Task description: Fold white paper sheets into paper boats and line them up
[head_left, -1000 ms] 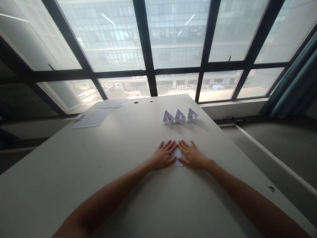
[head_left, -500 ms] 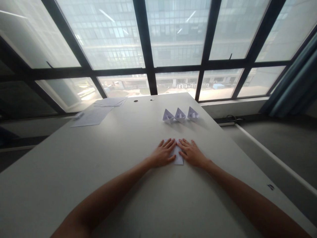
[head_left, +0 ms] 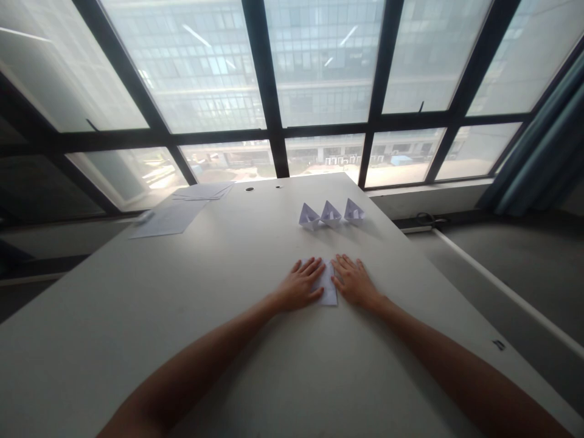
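Observation:
A folded piece of white paper [head_left: 328,288] lies flat on the white table [head_left: 219,340], partly covered by my hands. My left hand [head_left: 303,285] rests open across the paper's left side, palm down, fingers stretched out. At the right edge of the paper lies my right hand [head_left: 352,280], also open and flat, its fingertips at or just over that edge. Beyond my hands, three folded paper boats stand in a row: a left one [head_left: 309,216], a middle one [head_left: 331,213] and a right one [head_left: 354,211].
Several loose paper sheets [head_left: 166,222] lie at the table's far left. Two round holes pierce the tabletop near its back edge. A framed window [head_left: 319,61] stands behind the table, with a blue curtain [head_left: 524,146] at right.
My right hand has slid slightly right, toward the paper's edge, so more of the paper shows. My left hand has stayed in place on it.

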### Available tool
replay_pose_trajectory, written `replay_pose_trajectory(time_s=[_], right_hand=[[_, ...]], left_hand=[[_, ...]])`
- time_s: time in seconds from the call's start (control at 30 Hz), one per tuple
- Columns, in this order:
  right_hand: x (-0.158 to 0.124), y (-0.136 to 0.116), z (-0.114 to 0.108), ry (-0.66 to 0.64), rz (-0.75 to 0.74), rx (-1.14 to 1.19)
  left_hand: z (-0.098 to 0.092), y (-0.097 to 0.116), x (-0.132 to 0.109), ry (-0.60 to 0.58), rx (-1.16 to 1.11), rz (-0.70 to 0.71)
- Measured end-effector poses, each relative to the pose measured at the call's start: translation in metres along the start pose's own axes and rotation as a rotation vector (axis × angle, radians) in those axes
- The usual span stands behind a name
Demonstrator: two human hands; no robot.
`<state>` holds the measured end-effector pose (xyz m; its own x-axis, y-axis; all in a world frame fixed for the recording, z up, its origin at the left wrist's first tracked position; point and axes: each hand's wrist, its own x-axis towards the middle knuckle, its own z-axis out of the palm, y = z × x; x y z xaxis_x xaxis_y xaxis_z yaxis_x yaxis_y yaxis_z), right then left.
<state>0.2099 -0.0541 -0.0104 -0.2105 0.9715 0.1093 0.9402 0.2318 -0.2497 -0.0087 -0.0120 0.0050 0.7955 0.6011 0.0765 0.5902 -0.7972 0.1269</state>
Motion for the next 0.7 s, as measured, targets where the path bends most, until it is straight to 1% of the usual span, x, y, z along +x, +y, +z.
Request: replay_pose_trajectory(time_s=[0.3, 0.43, 0.7], right_hand=[[0.0002, 0.0004, 0.0000, -0.015, -0.001, -0.005], [0.0001, 0.0011, 0.0009, 0.000, -0.002, 0.008], [-0.0001, 0.0021, 0.0024, 0.011, -0.011, 0.001]], left_hand=[[0.0004, 0.0005, 0.0009, 0.006, -0.017, -0.014], [0.0014, -0.0004, 0.0009, 0.019, -0.022, -0.008], [0.0010, -0.0009, 0.0007, 0.000, -0.016, -0.007]])
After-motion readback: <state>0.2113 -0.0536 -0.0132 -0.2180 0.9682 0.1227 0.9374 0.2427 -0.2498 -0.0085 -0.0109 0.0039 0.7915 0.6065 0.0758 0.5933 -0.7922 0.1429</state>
